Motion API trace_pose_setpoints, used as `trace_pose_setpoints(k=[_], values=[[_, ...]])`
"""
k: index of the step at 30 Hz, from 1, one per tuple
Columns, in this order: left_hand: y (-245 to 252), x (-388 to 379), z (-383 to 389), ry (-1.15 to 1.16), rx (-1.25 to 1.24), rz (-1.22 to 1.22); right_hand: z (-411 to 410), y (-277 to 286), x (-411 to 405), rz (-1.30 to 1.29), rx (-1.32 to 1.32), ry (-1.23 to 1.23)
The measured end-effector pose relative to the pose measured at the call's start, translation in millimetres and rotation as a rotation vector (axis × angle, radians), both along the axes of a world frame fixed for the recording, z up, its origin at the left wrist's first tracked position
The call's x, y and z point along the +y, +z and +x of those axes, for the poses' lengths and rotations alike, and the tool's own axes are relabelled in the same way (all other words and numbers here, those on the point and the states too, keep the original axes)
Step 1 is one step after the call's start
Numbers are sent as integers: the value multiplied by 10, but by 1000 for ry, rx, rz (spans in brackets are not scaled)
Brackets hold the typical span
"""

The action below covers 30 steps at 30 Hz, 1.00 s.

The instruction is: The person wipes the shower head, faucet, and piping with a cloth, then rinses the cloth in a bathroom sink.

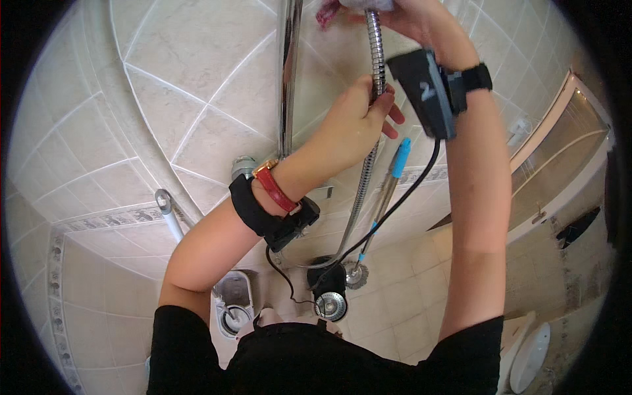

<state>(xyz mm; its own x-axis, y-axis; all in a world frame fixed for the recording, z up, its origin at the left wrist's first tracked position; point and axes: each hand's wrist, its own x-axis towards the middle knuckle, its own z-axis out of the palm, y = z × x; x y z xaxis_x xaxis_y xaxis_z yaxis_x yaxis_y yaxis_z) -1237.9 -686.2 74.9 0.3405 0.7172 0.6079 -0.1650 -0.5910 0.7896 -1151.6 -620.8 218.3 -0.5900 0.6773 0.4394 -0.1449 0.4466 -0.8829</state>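
My left hand [368, 106] is closed around a flexible metal shower hose [376, 47], with its fingers curled past the hose. The hose hangs down beside a vertical chrome shower pipe [288, 74]. Near the top edge, my right hand [417, 17] is partly cut off and blurred. It is at a pale object [368, 4] at the hose's upper end, with a dark pink cloth-like thing [327, 14] beside it. Whether the right hand grips either is not clear. Both wrists wear black straps with devices; the left also has a red watch strap.
A blue-handled brush [402, 158] leans against the tiled wall behind the hose. Below are a black bin-like object [326, 276] and a mop bucket [237, 291]. Another pole [170, 219] stands at left. A framed glass door [558, 153] is at right. Black cables hang from the wrist devices.
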Motion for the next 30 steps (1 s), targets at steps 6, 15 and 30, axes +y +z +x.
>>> trace_pose_setpoints(k=[6,15,30], values=[[-27,38,-28,95,18,42,90,-459,-203,96,146,-172],[9,-29,50,97,30,73,191,-12,-215,557,-334,-964],[-223,-26,-49,225,59,172,87,-326,-112,514,-222,-717]])
